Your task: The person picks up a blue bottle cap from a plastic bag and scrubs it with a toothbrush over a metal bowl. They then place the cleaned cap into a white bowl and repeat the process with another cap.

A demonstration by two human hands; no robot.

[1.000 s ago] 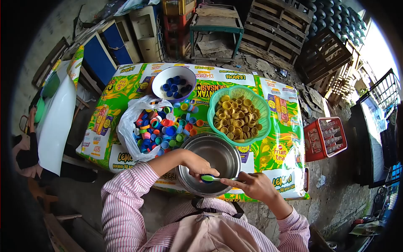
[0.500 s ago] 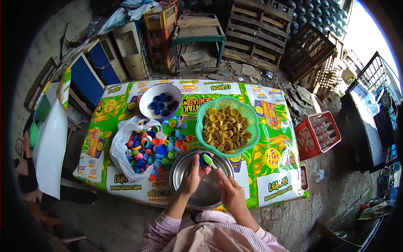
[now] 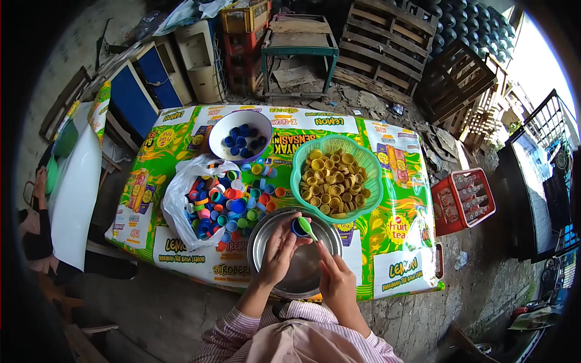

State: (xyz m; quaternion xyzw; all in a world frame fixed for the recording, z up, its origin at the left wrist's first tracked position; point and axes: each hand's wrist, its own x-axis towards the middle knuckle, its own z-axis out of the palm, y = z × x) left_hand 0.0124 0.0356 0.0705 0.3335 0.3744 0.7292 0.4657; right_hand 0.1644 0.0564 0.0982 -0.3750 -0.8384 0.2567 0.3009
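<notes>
Gripped in the fingers of your left hand [image 3: 277,254] is a dark blue, round plastic cap [image 3: 296,229]. Your right hand [image 3: 336,279] is closed around the handle of a slim green-and-white plastic brush [image 3: 308,231], its head at the cap's hollow side; bristle contact cannot be confirmed. Both items are above a round, silvery metal bowl [image 3: 304,273], at the table edge nearest you.

Beyond your left hand, a translucent white plastic bag [image 3: 177,212] holds loose multicoloured plastic caps [image 3: 225,209], some spilling onto the green, yellow and white printed plastic table cover [image 3: 396,227]. Behind the bag stands a round bowl, white inside and purple outside [image 3: 259,123], containing dark blue caps [image 3: 244,138]. Just beyond the metal bowl, to the right, a mint-green, scalloped plastic basket [image 3: 376,195] holds a heap of mustard-yellow caps [image 3: 331,183]. On the floor to your right stands a red plastic crate [image 3: 446,209] of bottles.
</notes>
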